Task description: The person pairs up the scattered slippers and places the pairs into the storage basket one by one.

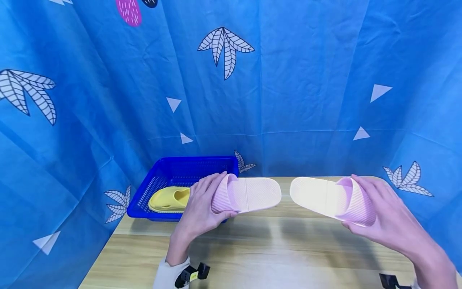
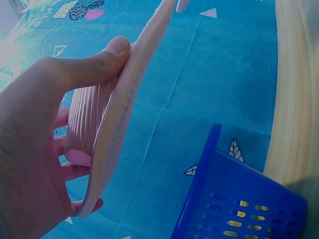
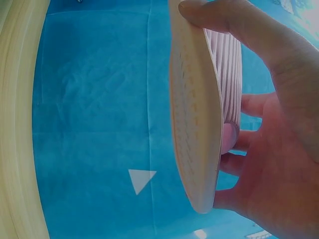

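Note:
Two pale pink slide slippers are held up over the table, heel ends facing each other with a gap between. My left hand (image 1: pixel 205 204) grips the left pink slipper (image 1: pixel 258 194) by its ribbed strap end, thumb on one edge and fingers around the other. In the left wrist view that slipper (image 2: pixel 122 109) shows from its side, clear of the basket. My right hand (image 1: pixel 390 216) grips the other pink slipper (image 1: pixel 314 195) the same way at its strap. The right wrist view shows this slipper's sole (image 3: pixel 192 114) edge-on, with fingers spread along the strap side.
A blue perforated plastic basket (image 1: pixel 144 204) stands at the table's back left, behind my left hand. In it lies a yellow slipper (image 1: pixel 167 199), partly hidden by that hand. The wooden table (image 1: pixel 274 253) meets a blue patterned curtain (image 1: pixel 299 100) at the back and sides.

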The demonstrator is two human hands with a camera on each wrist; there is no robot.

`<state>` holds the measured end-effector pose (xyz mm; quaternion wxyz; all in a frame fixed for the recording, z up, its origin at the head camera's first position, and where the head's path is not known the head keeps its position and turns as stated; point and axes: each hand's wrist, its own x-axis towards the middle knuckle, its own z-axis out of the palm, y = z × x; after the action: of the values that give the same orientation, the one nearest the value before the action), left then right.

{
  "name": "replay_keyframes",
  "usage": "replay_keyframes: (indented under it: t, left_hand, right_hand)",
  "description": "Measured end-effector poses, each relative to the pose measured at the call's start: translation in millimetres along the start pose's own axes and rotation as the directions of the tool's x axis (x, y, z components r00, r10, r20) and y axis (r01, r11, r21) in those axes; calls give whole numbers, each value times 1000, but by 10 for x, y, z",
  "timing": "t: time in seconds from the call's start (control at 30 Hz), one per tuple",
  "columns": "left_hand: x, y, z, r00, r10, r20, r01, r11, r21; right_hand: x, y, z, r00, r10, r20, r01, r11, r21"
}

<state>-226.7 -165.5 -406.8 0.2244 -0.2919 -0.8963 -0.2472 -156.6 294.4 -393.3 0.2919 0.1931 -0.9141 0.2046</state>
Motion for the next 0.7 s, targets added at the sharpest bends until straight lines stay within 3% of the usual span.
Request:
replay_keyframes:
  t: [0.27, 0.7]
  left_hand:
    - [-3, 4, 4, 1000, 8, -4, -8, 1000, 3]
    - [10, 41, 10, 1000, 9, 1, -9, 1000, 17]
  right_hand:
    - [19, -13, 46, 999, -42, -11, 42, 998, -37]
    - [27, -101, 78, 997, 28, 68, -27, 1000, -8]
